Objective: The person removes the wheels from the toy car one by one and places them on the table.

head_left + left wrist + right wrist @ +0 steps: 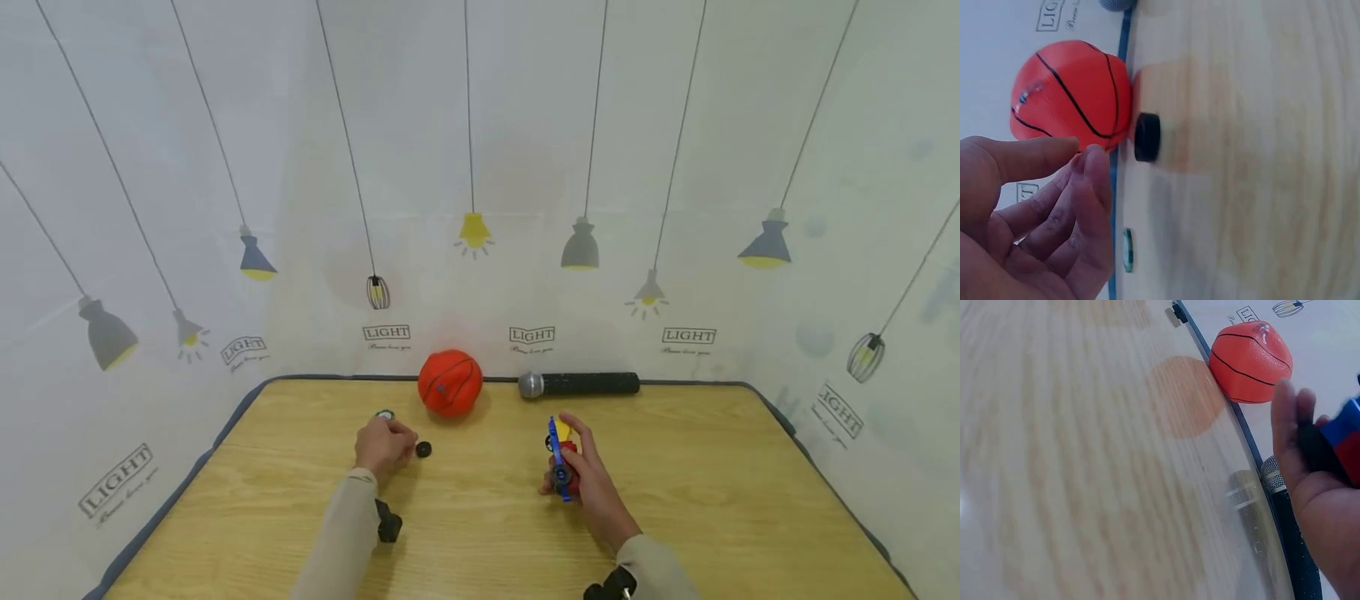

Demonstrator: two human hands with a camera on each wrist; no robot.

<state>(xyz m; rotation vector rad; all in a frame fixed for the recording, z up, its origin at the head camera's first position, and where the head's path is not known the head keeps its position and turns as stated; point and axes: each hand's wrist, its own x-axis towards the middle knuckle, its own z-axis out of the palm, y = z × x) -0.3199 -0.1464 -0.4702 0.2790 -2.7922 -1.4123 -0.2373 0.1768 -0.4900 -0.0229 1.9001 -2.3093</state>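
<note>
My left hand [382, 447] hovers low over the table on the left, its thumb and index fingertips nearly together with nothing visible between them. Just right of those fingertips a small black wheel-like disc [423, 449] lies on the table; the left wrist view shows its thick edge. Behind the left hand is a small round piece with a green rim [1128, 250]. On the right, my right hand [596, 487] grips a blue, red and yellow toy vehicle [562, 479] with dark wheels, held upright above the table. In the right wrist view only part of the toy vehicle [1346, 431] shows.
A red ball [450, 385] with black lines sits at the table's back edge. To its right, a black microphone [592, 383] with a silver head lies along that edge. A white curtain printed with lamps [525, 167] surrounds the wooden table [480, 533].
</note>
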